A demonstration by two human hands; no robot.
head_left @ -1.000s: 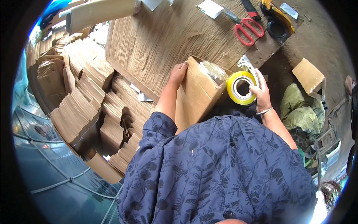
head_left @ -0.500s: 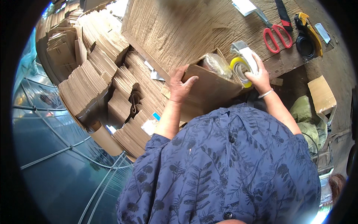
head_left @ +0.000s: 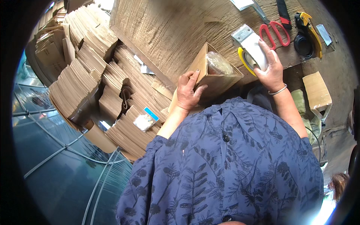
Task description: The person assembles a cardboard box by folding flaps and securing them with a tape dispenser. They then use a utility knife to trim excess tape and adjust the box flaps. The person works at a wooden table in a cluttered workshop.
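Observation:
A small cardboard box (head_left: 215, 85) sits tilted at the near edge of the wooden table. Inside it shows something wrapped in clear plastic (head_left: 218, 64). My left hand (head_left: 188, 91) grips the box's left end, fingers over the cardboard flap and thumb on the near side. My right hand (head_left: 270, 67) is wrapped round a white tape dispenser (head_left: 253, 47) with a metal head and a yellow-rimmed tape roll. The dispenser is held to the right of the box, apart from it.
Red-handled scissors (head_left: 275, 34), a black-and-red tool handle (head_left: 284, 15) and a yellow-and-black tape dispenser (head_left: 308, 35) lie on the wooden table (head_left: 157, 33). Stacks of flattened cardboard (head_left: 80, 75) fill the left. Another carton (head_left: 317, 90) stands at right.
My right hand has lifted the tape dispenser away from the box, to the right, and turned it. My left hand has shifted along the box's left end; the box has turned slightly.

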